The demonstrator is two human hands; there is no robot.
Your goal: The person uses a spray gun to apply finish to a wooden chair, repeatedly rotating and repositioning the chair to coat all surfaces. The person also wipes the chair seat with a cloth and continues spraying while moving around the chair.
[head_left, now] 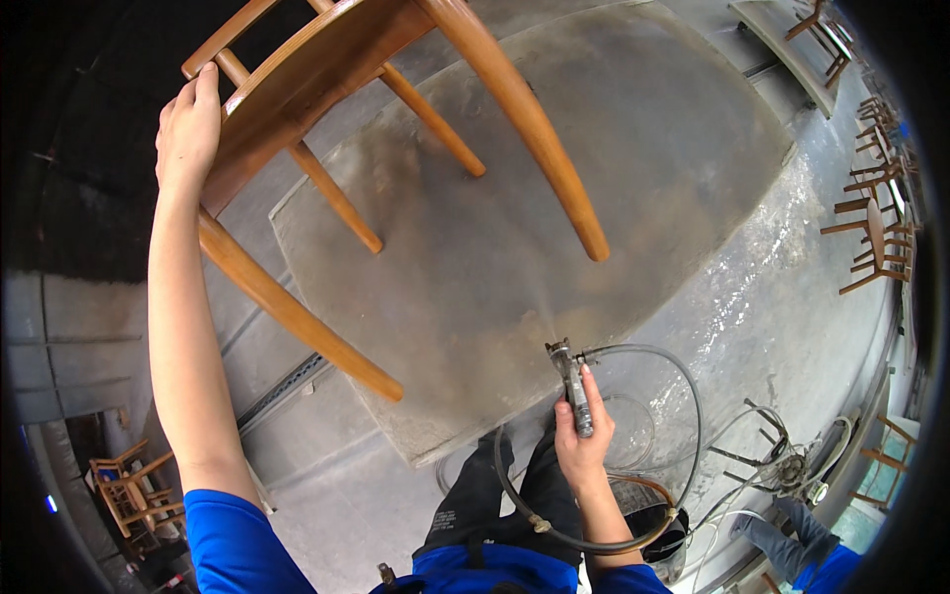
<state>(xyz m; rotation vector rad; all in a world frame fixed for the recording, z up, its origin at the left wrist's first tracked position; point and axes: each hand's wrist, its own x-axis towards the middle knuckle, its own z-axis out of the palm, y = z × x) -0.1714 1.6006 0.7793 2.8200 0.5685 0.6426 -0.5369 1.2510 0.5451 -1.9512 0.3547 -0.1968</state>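
My left hand [190, 127] grips the edge of a brown wooden chair [297, 99] at the upper left, its fingers bent over the wood near a rail. The chair is tilted, and its several legs point down and toward the right. In my right hand [584, 436] is a metal spray gun [567, 386], held by the handle with its nozzle facing up and away. A faint mist spreads from the nozzle toward the chair legs. From the gun a dark hose [693, 396] loops right and back past my right forearm.
Beneath the chair lies a large stained grey board [643, 178]. Several wooden chairs [876, 238] stand along the right side, with another chair [134, 490] at lower left. Tangled hoses [787, 465] and a dark bucket [653, 530] sit at right. Another person [807, 549] is at lower right.
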